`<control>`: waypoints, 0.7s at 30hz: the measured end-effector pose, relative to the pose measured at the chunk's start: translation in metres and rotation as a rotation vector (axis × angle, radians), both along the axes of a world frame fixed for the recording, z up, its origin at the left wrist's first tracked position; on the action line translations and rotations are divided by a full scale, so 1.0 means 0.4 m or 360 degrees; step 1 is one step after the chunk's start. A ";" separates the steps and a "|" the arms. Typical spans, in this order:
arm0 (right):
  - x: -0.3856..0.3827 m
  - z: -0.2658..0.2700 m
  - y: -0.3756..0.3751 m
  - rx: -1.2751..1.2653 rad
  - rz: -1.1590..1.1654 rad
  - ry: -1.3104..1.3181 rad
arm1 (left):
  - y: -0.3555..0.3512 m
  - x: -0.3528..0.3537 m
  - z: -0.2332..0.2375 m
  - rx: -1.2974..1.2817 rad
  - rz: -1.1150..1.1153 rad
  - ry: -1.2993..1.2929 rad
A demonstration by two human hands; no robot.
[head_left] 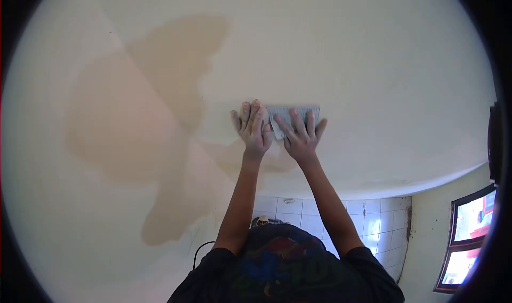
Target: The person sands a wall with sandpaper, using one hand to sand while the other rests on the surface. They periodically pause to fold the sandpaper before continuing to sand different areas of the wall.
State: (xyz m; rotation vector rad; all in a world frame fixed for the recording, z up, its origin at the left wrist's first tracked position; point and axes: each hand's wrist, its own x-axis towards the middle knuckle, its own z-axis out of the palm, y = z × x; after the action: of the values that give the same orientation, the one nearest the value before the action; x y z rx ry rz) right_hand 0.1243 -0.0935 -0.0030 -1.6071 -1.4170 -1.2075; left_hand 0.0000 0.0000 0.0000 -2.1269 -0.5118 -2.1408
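Note:
My right hand (303,137) lies with fingers spread over a grey sheet of sandpaper (306,111), its printed back towards me. It presses the sheet flat against the pale wall (373,79). Just beside it, my left hand (250,132) rests on the wall with its fingers spread, its thumb close to the sheet's left edge. A small pale patch shows by its index finger; I cannot make out what it is. Both hands look dusty. Large tan, damp-looking patches (170,63) spread over the wall to the left of my hands.
White floor tiles (288,204) lie below, along the wall's foot. A dark-framed window (463,249) is at the lower right, and a dark object (496,143) juts in at the right edge. A thin black cable (196,254) curves beside my left arm.

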 end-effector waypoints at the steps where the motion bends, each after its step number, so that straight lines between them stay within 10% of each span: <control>1: 0.019 -0.012 -0.012 -0.0022 0.0048 -0.0079 | 0.010 -0.019 0.012 0.0043 0.0079 0.0138; 10: 0.027 0.282 -0.039 0.0702 0.0066 0.0612 | 0.008 -0.011 0.003 0.0256 0.0156 0.0069; 16: -0.030 -0.113 -0.041 -0.0060 0.0136 -0.0122 | -0.052 -0.002 -0.001 0.0128 0.0180 -0.0041; 21: 0.166 -0.030 -0.175 -0.0077 0.0126 -0.0054 | -0.121 0.127 -0.092 0.0065 0.0156 -0.0039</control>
State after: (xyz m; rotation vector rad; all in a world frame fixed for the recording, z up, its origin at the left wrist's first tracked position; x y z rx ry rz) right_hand 0.1905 -0.1635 -0.0148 -1.5543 -1.5273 -1.1679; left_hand 0.0510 -0.0485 -0.0367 -2.0135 -0.5571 -2.1082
